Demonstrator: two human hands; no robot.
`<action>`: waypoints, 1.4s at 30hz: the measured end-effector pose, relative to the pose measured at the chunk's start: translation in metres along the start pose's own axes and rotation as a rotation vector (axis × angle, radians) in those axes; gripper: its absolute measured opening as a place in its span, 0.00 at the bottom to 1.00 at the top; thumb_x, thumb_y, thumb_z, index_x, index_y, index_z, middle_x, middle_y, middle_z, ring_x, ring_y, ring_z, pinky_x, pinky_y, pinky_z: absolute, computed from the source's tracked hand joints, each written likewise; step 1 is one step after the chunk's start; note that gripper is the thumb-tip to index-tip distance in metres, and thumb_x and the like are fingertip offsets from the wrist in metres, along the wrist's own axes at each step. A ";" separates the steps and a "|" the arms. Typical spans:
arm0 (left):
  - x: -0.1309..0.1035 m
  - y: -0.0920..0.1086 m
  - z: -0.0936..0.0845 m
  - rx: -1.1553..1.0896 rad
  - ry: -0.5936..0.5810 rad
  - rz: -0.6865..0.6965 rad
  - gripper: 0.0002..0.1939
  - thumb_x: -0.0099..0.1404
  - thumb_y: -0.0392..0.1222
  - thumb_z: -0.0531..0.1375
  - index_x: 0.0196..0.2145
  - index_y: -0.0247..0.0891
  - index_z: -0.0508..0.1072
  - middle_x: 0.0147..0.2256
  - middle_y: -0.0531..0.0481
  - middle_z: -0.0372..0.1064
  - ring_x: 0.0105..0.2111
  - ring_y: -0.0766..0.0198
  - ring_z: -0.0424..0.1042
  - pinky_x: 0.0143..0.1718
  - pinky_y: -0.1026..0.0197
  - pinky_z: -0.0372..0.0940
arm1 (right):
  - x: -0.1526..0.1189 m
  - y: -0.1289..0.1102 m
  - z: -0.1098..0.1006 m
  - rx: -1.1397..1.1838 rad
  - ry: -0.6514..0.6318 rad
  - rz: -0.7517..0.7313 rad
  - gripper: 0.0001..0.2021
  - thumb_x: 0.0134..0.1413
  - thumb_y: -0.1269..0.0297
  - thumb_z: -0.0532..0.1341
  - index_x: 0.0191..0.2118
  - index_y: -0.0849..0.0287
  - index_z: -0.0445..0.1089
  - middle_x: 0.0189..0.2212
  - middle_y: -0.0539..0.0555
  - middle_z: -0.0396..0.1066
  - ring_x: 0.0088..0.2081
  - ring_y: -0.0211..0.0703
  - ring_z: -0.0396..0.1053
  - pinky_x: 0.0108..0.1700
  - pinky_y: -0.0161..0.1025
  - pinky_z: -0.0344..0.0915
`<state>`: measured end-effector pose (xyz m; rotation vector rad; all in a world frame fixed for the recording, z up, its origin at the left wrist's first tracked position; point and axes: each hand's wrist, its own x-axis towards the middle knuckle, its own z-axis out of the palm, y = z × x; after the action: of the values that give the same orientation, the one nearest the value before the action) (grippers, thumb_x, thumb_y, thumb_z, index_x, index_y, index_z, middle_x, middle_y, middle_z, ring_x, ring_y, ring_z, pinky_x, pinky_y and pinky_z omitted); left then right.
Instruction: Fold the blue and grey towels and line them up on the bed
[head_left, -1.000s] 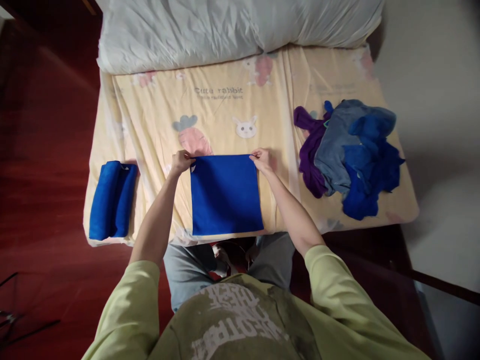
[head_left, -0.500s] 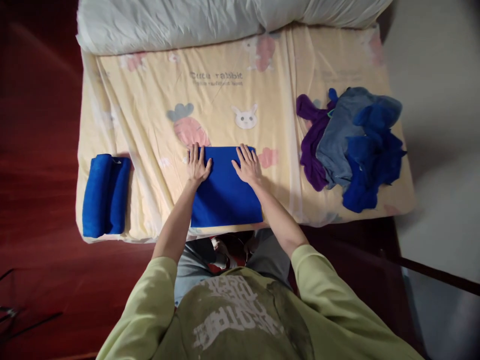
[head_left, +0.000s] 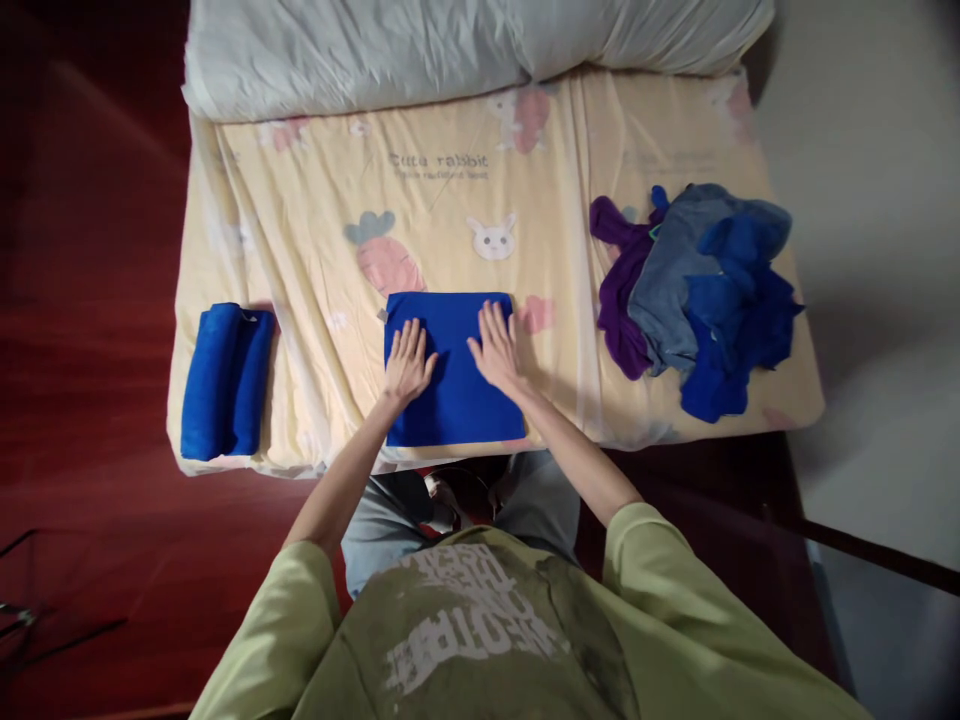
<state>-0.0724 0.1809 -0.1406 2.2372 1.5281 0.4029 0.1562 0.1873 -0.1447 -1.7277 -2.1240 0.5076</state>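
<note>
A blue cloth (head_left: 457, 400) lies flat as a near-square at the front edge of the bed, with a small pale tag at its left side. My left hand (head_left: 409, 362) rests on the left part of the cloth, fingers spread. On its right part lies my right hand (head_left: 496, 347), palm down and fingers apart. Neither hand grasps anything.
Two blue rolled or folded cloths (head_left: 227, 382) sit side by side at the bed's left front. A crumpled pile of purple, grey-blue and blue cloths (head_left: 675, 270) lies at the right. Behind, a white quilt (head_left: 360, 60) crosses the patterned bed sheet (head_left: 300, 200).
My left hand has slid down from the cloth's top left corner, uncovering it and the tag. My right hand has moved slightly down. The camera view has shifted a little.
</note>
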 end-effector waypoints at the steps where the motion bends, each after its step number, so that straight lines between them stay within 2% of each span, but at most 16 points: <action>1: -0.014 0.009 0.004 0.000 -0.032 0.047 0.35 0.76 0.50 0.46 0.74 0.29 0.50 0.74 0.37 0.40 0.75 0.50 0.33 0.75 0.39 0.36 | -0.017 -0.012 0.003 0.006 -0.055 -0.063 0.33 0.74 0.57 0.49 0.77 0.65 0.44 0.76 0.61 0.42 0.77 0.53 0.33 0.76 0.62 0.33; 4: -0.060 0.032 0.018 0.011 -0.103 0.149 0.34 0.76 0.46 0.44 0.75 0.31 0.48 0.74 0.39 0.40 0.75 0.53 0.35 0.75 0.42 0.36 | -0.070 -0.034 0.015 0.010 -0.153 -0.161 0.31 0.74 0.60 0.48 0.77 0.62 0.45 0.75 0.58 0.44 0.77 0.48 0.37 0.77 0.57 0.35; 7: -0.095 0.041 0.027 0.047 -0.061 0.105 0.34 0.76 0.45 0.45 0.75 0.32 0.47 0.75 0.40 0.38 0.75 0.52 0.33 0.75 0.41 0.38 | -0.108 -0.032 0.019 -0.018 -0.087 -0.063 0.31 0.74 0.59 0.48 0.76 0.65 0.46 0.75 0.60 0.43 0.77 0.51 0.37 0.77 0.57 0.36; 10: -0.115 0.044 0.028 0.075 -0.061 0.158 0.34 0.76 0.46 0.46 0.75 0.32 0.48 0.74 0.39 0.38 0.75 0.51 0.34 0.75 0.40 0.39 | -0.131 -0.021 0.014 -0.026 -0.075 -0.068 0.33 0.73 0.58 0.49 0.76 0.67 0.45 0.76 0.62 0.41 0.77 0.53 0.36 0.77 0.59 0.36; 12: -0.124 0.046 0.027 0.089 -0.103 0.241 0.34 0.76 0.48 0.47 0.75 0.32 0.50 0.74 0.39 0.40 0.75 0.51 0.37 0.75 0.41 0.40 | -0.143 -0.013 0.008 -0.028 -0.102 -0.126 0.33 0.73 0.57 0.51 0.76 0.66 0.46 0.76 0.61 0.41 0.77 0.53 0.37 0.77 0.59 0.37; 14: -0.130 0.046 0.024 0.112 -0.123 0.268 0.34 0.76 0.49 0.47 0.74 0.33 0.53 0.74 0.39 0.43 0.74 0.51 0.40 0.75 0.42 0.42 | -0.154 -0.004 0.001 -0.028 -0.097 -0.136 0.33 0.72 0.57 0.51 0.76 0.63 0.47 0.75 0.60 0.43 0.76 0.53 0.40 0.77 0.59 0.38; 17: -0.145 0.039 0.013 0.148 -0.107 0.215 0.33 0.75 0.50 0.49 0.74 0.36 0.55 0.73 0.39 0.46 0.74 0.50 0.43 0.74 0.41 0.45 | -0.172 0.014 -0.011 -0.013 -0.075 -0.125 0.33 0.71 0.57 0.53 0.75 0.62 0.50 0.74 0.61 0.46 0.75 0.54 0.44 0.76 0.61 0.39; 21: -0.186 0.023 -0.006 0.166 -0.075 0.077 0.34 0.74 0.50 0.49 0.74 0.37 0.55 0.73 0.38 0.47 0.74 0.48 0.42 0.74 0.39 0.45 | -0.207 0.034 -0.025 0.030 -0.008 -0.086 0.32 0.68 0.58 0.54 0.74 0.60 0.53 0.74 0.61 0.49 0.75 0.57 0.46 0.76 0.64 0.40; 24: -0.218 0.015 -0.013 0.165 -0.075 -0.007 0.34 0.72 0.45 0.47 0.73 0.38 0.57 0.73 0.39 0.47 0.73 0.48 0.43 0.74 0.41 0.47 | -0.242 0.036 -0.023 0.108 0.125 -0.035 0.32 0.69 0.59 0.53 0.75 0.54 0.52 0.74 0.57 0.49 0.74 0.57 0.47 0.76 0.60 0.47; 27: -0.230 0.014 -0.015 0.168 -0.072 -0.027 0.35 0.68 0.39 0.47 0.72 0.40 0.59 0.72 0.39 0.50 0.73 0.47 0.46 0.73 0.39 0.50 | -0.268 0.030 -0.009 0.197 0.284 0.034 0.30 0.69 0.60 0.50 0.74 0.45 0.55 0.72 0.52 0.53 0.73 0.57 0.52 0.73 0.57 0.56; 30: -0.220 0.017 -0.018 0.169 -0.040 0.004 0.39 0.64 0.35 0.49 0.73 0.41 0.58 0.70 0.38 0.54 0.72 0.44 0.48 0.70 0.32 0.53 | -0.272 0.022 0.003 0.240 0.293 0.004 0.28 0.69 0.63 0.48 0.72 0.47 0.60 0.68 0.53 0.62 0.70 0.55 0.57 0.72 0.58 0.61; 32: -0.211 0.017 -0.021 0.162 -0.044 0.016 0.40 0.62 0.33 0.49 0.72 0.38 0.60 0.70 0.37 0.56 0.71 0.45 0.52 0.69 0.34 0.57 | -0.264 0.018 0.006 0.240 0.276 -0.029 0.28 0.68 0.67 0.47 0.70 0.51 0.64 0.67 0.55 0.64 0.70 0.52 0.59 0.72 0.57 0.61; 35: -0.202 0.014 -0.024 0.137 -0.066 -0.005 0.38 0.60 0.31 0.49 0.68 0.39 0.66 0.68 0.39 0.59 0.70 0.48 0.58 0.67 0.43 0.62 | -0.244 0.014 0.003 0.229 0.232 -0.067 0.28 0.64 0.72 0.49 0.66 0.56 0.69 0.66 0.57 0.65 0.69 0.50 0.62 0.71 0.55 0.62; 40: -0.203 0.009 -0.025 0.073 -0.061 0.005 0.38 0.58 0.34 0.50 0.67 0.32 0.68 0.66 0.35 0.62 0.69 0.43 0.59 0.66 0.36 0.62 | -0.219 0.014 -0.002 0.242 0.086 -0.139 0.23 0.59 0.74 0.55 0.57 0.59 0.77 0.61 0.60 0.72 0.65 0.52 0.68 0.68 0.56 0.65; 42: -0.205 0.008 -0.026 0.040 -0.073 -0.002 0.37 0.59 0.34 0.49 0.66 0.32 0.69 0.66 0.36 0.62 0.69 0.45 0.59 0.68 0.40 0.60 | -0.217 0.017 -0.003 0.250 0.072 -0.146 0.22 0.59 0.74 0.56 0.55 0.58 0.78 0.61 0.59 0.72 0.65 0.53 0.68 0.69 0.54 0.64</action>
<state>-0.1513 -0.0085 -0.1163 2.2544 1.5135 0.2892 0.2133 -0.0217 -0.1605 -1.4217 -2.0205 0.6291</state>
